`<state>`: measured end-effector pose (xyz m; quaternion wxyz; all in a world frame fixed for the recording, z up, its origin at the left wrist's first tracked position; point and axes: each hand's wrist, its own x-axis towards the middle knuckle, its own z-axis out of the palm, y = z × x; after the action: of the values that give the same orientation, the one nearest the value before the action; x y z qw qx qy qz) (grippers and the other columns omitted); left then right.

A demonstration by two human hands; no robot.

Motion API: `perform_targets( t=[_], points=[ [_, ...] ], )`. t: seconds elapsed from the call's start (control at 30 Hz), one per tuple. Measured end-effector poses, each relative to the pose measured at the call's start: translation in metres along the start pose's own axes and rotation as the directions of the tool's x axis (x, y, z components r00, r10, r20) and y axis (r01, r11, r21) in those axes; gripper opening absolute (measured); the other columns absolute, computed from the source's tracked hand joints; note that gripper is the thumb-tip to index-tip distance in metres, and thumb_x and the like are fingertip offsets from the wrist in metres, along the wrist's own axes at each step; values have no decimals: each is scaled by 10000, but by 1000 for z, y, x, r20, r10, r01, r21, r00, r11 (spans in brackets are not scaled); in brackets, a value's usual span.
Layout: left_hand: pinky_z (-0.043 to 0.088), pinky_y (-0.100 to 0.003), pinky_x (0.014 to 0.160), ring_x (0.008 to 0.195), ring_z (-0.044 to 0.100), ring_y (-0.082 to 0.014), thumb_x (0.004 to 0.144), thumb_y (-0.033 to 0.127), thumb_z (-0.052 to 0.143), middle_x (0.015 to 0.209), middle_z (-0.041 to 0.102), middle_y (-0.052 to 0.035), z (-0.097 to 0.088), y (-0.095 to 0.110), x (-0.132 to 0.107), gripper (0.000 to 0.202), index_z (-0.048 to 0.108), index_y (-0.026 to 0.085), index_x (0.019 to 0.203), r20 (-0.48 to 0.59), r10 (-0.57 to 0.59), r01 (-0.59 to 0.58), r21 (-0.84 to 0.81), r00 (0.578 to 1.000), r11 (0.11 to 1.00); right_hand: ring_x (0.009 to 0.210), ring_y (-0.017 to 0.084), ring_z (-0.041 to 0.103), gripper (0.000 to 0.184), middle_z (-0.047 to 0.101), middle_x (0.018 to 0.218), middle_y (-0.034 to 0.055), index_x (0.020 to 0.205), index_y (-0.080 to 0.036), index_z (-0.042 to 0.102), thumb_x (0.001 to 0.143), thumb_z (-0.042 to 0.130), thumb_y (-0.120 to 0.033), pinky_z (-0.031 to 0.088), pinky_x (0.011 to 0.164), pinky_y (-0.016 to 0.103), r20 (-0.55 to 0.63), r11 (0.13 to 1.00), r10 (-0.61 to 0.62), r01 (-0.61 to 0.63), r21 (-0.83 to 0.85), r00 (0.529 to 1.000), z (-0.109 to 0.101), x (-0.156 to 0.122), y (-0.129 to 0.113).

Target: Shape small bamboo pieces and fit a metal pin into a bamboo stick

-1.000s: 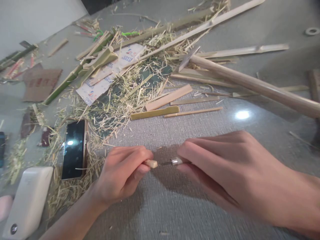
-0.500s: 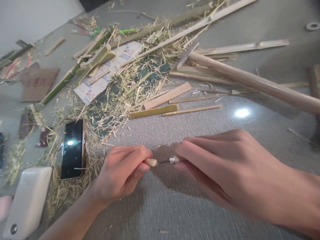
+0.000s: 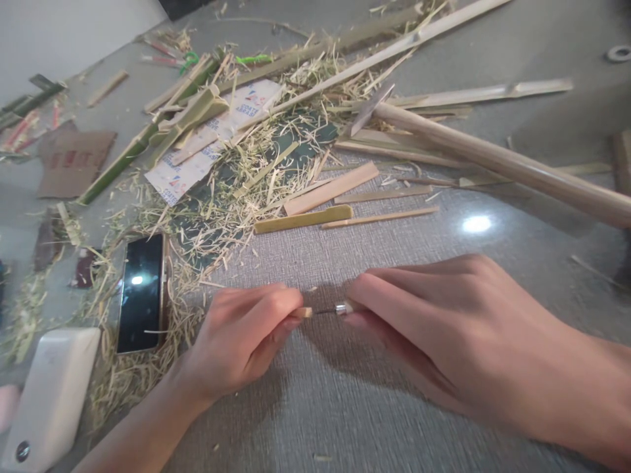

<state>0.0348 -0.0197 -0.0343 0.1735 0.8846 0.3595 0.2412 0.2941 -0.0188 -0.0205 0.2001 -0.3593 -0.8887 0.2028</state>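
My left hand (image 3: 249,335) is closed in a pinch on a small pale piece of bamboo (image 3: 306,313), whose blunt end sticks out past the fingertips. Facing it, my right hand (image 3: 434,335) grips a small tool (image 3: 342,308) with a silver collar and a thin dark shaft, perhaps an awl. That shaft points left at the end of the bamboo piece; whether its tip is inside the bamboo is too small to tell. The tool's handle is mostly hidden in my right fingers. Both hands are low over the grey textured tabletop (image 3: 315,401).
Bamboo strips (image 3: 330,189) and shavings (image 3: 207,217) lie beyond my hands. A hammer (image 3: 493,154) with a long wooden handle reaches in from the right. To the left are a phone (image 3: 141,295), a white device (image 3: 54,394) and brown sandpaper (image 3: 76,164).
The bamboo piece has turned slightly in my left fingers, showing its end differently. The tool's collar has risen a little. Both hands keep their grips.
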Motion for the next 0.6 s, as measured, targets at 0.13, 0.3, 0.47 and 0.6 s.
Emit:
perform_targets(
  t=[0.13,0.3,0.47,0.6],
  points=[
    [487,-217,540,599,638,-103,1048,233,558,769,733,-5,0,1,0,97,646,196,1033,-62,-28,26,-37,998,999,515,82,318,296,452,654,-40,817,-176,459,1098,432,-265,206,525,275,-13,1000,3,-3,4,1000,-1,-1,0],
    [582,-193,672,739,739,-101,956,113,681,854,792,10,2,0,-3,135,677,187,1069,-140,-41,22,-131,989,991,512,77,333,313,454,642,-37,807,-175,456,1102,422,-273,207,521,271,-12,1000,7,-7,9,1000,0,1,0],
    [570,-212,619,730,735,-113,922,89,701,828,764,2,3,0,-5,138,684,180,1024,-143,-121,83,-251,982,964,504,76,339,306,456,645,-41,810,-176,453,1100,421,-265,208,519,269,-10,1000,15,-15,6,1000,1,0,-1],
    [537,-204,532,680,727,-119,915,114,714,781,740,1,3,1,-5,87,677,180,959,-148,-163,124,-243,975,962,503,82,336,318,445,641,-42,803,-179,453,1102,419,-281,201,518,275,-9,1000,24,-24,-5,1000,1,-1,-1]
  ],
)
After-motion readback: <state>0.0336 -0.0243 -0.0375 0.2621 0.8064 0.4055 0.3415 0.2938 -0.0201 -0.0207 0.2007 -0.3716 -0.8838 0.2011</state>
